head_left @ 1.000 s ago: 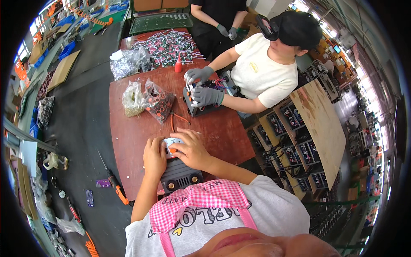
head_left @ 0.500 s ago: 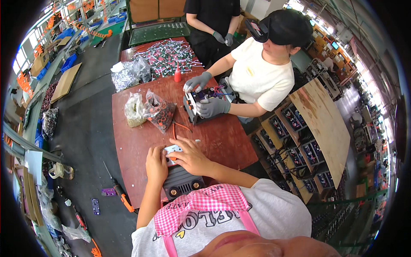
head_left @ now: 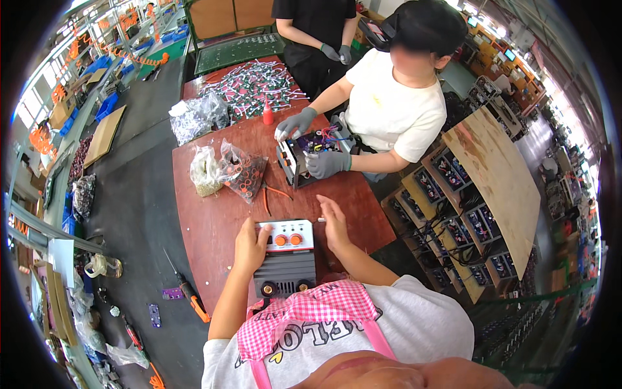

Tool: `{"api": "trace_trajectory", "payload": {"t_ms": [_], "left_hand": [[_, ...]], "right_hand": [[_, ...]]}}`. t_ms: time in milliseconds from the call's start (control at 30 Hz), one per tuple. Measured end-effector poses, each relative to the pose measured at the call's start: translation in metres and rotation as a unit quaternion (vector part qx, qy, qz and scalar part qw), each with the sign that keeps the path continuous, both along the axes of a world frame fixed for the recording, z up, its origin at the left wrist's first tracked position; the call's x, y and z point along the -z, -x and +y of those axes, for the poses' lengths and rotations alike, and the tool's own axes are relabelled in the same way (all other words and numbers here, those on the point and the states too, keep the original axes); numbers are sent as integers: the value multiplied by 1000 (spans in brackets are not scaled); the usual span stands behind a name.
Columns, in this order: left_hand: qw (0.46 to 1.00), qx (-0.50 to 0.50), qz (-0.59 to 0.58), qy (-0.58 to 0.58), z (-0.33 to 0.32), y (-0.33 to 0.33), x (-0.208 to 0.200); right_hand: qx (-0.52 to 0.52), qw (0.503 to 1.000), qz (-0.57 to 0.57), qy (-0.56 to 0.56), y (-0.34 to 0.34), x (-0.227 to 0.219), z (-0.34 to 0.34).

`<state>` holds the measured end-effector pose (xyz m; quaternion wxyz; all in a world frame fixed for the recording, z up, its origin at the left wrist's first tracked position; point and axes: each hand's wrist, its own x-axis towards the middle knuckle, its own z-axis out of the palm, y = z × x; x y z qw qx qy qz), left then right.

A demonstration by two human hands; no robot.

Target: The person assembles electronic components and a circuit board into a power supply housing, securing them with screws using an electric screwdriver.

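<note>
In front of my body stands a dark grey box-shaped machine [head_left: 285,267] with a ribbed casing and two round sockets low on the near end. At its far end sits a white control panel [head_left: 288,227] with two orange knobs [head_left: 288,240]. My left hand [head_left: 249,247] grips the panel's left side, thumb at its edge and fingers along the side. Off the panel's right side, my right hand [head_left: 335,228] is open with fingers stretched out, holding nothing. Orange-handled pliers [head_left: 267,200] lie beyond the panel on the red-brown table [head_left: 214,246].
Bags of small parts [head_left: 243,172] and a red bottle [head_left: 268,115] stand farther back, near a pile of wired parts [head_left: 259,84]. Across the table, a gloved co-worker [head_left: 395,97] handles another machine [head_left: 304,159]. A power screwdriver [head_left: 189,297] lies on the dark surface at left.
My right hand has left the panel, moved right and opened, uncovering both orange knobs. My left hand stays at the panel's left side. The co-worker's hands have shifted slightly.
</note>
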<state>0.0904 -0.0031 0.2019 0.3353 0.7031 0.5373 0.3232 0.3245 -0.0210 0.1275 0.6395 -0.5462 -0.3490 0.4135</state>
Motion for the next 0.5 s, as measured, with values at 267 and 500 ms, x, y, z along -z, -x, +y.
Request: {"api": "trace_trajectory", "payload": {"t_ms": [267,500], "left_hand": [[987,157,31,-4,30,-45,-14],[989,147,7,21,27,-50,-13]], "right_hand": [[75,931,290,208,-47,89,-2],[91,935,244,240,-47,121,-6]]}}
